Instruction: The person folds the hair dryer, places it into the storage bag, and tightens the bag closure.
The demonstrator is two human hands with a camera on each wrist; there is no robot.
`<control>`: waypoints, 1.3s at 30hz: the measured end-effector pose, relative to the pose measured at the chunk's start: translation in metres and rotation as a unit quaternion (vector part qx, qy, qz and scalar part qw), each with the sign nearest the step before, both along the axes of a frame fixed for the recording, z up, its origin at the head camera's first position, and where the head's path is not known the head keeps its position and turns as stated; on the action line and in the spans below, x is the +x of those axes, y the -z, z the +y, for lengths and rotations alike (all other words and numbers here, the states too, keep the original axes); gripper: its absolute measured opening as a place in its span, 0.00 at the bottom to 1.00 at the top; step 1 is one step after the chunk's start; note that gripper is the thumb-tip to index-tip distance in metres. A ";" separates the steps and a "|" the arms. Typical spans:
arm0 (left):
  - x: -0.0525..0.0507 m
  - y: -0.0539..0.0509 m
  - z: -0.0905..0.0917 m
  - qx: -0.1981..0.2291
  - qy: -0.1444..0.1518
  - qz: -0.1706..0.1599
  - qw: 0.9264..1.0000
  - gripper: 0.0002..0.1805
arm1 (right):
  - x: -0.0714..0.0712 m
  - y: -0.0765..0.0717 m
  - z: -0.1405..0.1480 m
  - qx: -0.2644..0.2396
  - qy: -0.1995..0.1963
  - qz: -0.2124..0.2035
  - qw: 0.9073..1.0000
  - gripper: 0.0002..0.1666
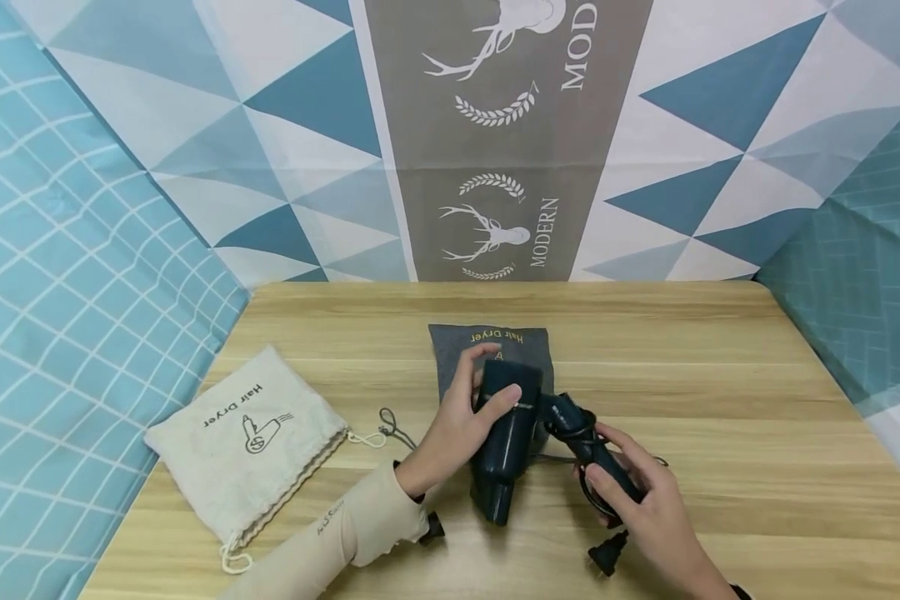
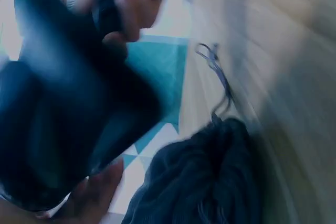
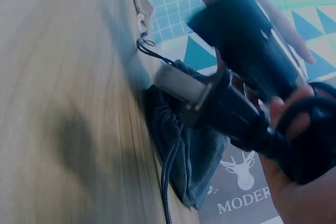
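A dark hair dryer [image 1: 508,425] is held above the table; my left hand [image 1: 461,421] grips its body, thumb across the top, nozzle toward me. My right hand [image 1: 648,500] grips the dryer's handle [image 1: 607,467], which has the cord wrapped round it. From that hand hangs the black plug [image 1: 607,553], large in the right wrist view [image 3: 181,85]. Behind and under the dryer lies a dark grey drawstring pouch [image 1: 453,346] with yellow lettering, also in the left wrist view [image 2: 194,177]. The dryer [image 2: 79,93] looks blurred there.
A white drawstring bag [image 1: 240,442] printed with a hair dryer lies on the left of the wooden table [image 1: 690,350]. A small black piece [image 1: 432,528] shows beside the left sleeve. Patterned cloths [image 1: 315,142] hang behind and at the sides.
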State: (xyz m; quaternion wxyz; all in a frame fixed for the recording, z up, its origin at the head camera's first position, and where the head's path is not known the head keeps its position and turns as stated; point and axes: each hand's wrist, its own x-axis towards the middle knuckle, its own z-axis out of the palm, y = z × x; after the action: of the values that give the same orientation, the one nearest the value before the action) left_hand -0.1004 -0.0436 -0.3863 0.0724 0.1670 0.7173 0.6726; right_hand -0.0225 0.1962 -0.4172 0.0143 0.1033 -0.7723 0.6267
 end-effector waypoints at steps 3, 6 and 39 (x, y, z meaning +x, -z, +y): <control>-0.002 0.000 -0.002 0.017 0.010 -0.023 1.000 0.30 | 0.000 0.001 0.000 0.004 -0.027 -0.013 1.000 0.27; -0.001 0.003 0.000 0.041 0.002 -0.027 0.999 0.27 | 0.000 0.002 -0.001 0.005 -0.036 -0.013 0.999 0.27; 0.016 0.010 0.015 0.190 -0.008 -0.063 0.980 0.22 | 0.000 -0.008 -0.006 -0.059 -0.017 -0.017 0.998 0.27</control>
State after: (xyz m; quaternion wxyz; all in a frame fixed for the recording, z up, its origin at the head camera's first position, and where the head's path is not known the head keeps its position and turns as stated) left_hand -0.0842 -0.0285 -0.3968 0.0795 0.1295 0.5716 0.8063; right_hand -0.0224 0.1901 -0.4096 -0.0034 0.1054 -0.7322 0.6729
